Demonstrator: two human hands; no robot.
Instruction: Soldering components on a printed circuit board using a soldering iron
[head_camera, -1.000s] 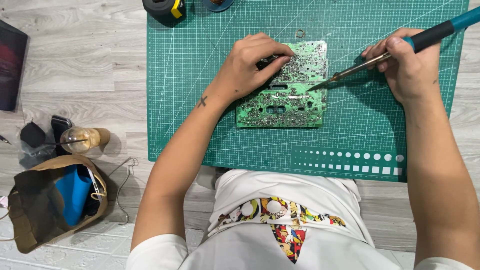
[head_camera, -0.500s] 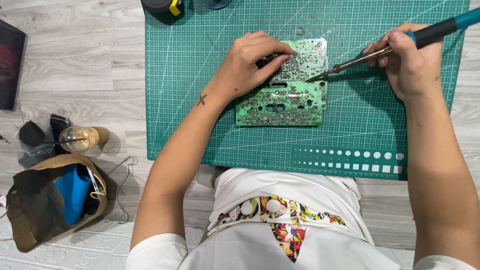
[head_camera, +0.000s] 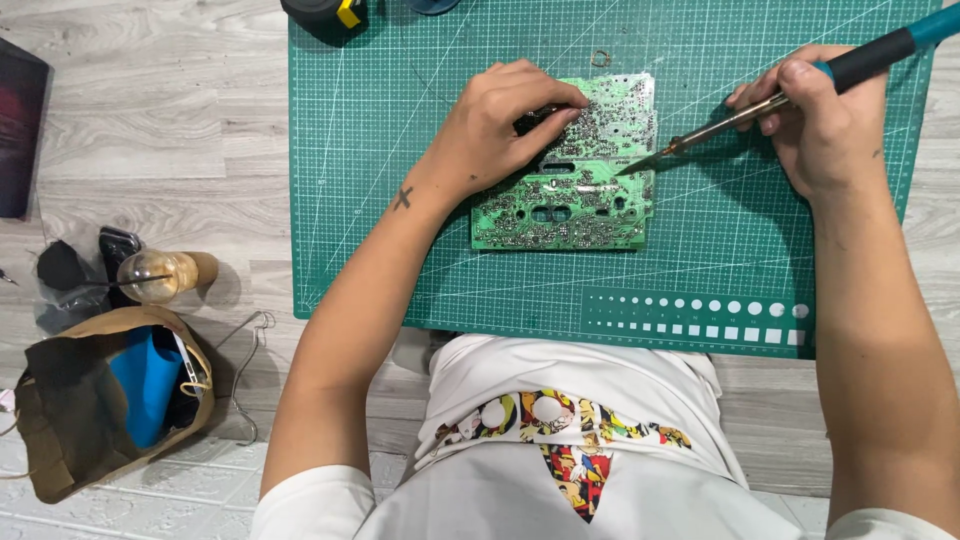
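Nearest the viewer, the person's white shirt with a bright cartoon print fills the lower edge, and both forearms reach up from it onto a green gridded cutting mat laid on pale wood-look flooring. Off to the left sit a brown paper bag holding something blue and a small amber glass jar lying on its side (well apart from the work).

In the middle of the mat lies a green rectangular circuit board, solder side up. The left hand rests on its upper left part, fingers curled and pressing down on the board to steady it. The right hand is closed pen-fashion around a soldering iron with a black and teal handle, whose metal tip slants down to the board's right-hand area, touching it or just short of it.

The step in hand looks like working a joint on the board's right side. A next move would seem to call for a still board and a small, steady tip placement.

At the far edge sits a black and yellow tape measure.
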